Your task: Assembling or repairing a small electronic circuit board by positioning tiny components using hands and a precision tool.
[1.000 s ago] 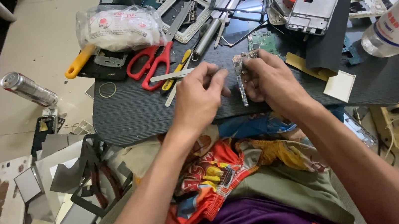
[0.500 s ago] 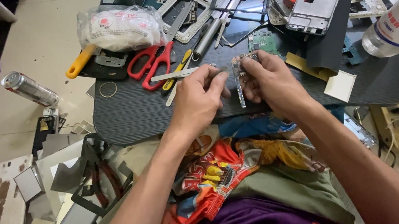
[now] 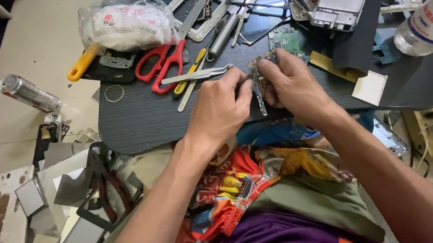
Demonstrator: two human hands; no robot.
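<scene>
Circuit board strip [image 3: 260, 92] is being held between both hands just above the near edge of the dark work board [image 3: 140, 119], long axis running roughly toward and away from the body. Left hand [image 3: 220, 110] is being pinched onto its left edge; right hand [image 3: 294, 85] is being closed on its upper right side, both equally near. Tweezers [image 3: 195, 75], red scissors [image 3: 158, 65], 1 green board [image 3: 286, 37] are lying just beyond.

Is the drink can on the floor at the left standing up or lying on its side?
Lying on its side: the silver can rests lengthwise on the floor, its top end pointing toward the upper left.
</scene>
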